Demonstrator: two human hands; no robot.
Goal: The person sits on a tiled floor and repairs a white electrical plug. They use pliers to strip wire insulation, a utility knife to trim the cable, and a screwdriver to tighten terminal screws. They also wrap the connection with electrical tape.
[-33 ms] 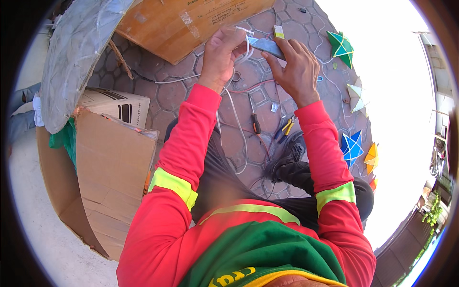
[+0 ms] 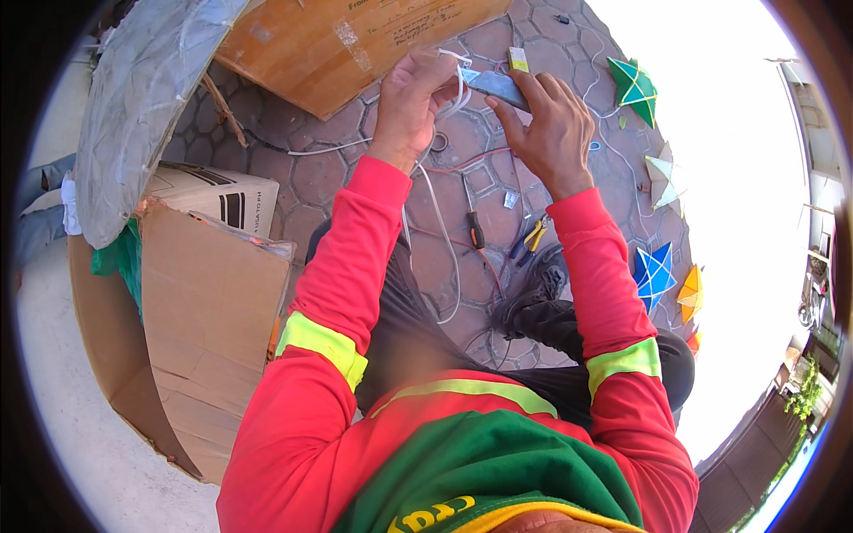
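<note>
My left hand (image 2: pixel 410 99) is closed on a white electrical cord (image 2: pixel 463 96), pinching it near its looped upper end. The cord's slack hangs below in a long curve. In my right hand (image 2: pixel 551 129) is a knife with a broad grey blade (image 2: pixel 494 85); the fingers hide most of its handle. The blade points left and its tip meets the cord beside my left fingers; whether it cuts in cannot be made out. On the paving below lie a screwdriver (image 2: pixel 476 231) with a black and orange handle and yellow-and-blue pliers (image 2: pixel 530 240).
Star-shaped lanterns in green (image 2: pixel 633 92), white (image 2: pixel 665 180), blue (image 2: pixel 655 274) and yellow (image 2: pixel 690 293) lie along wires at the right. A brown carton (image 2: pixel 355 53) stands ahead. An open cardboard box (image 2: pixel 209 329) and a grey panel (image 2: pixel 133 115) flank my left side.
</note>
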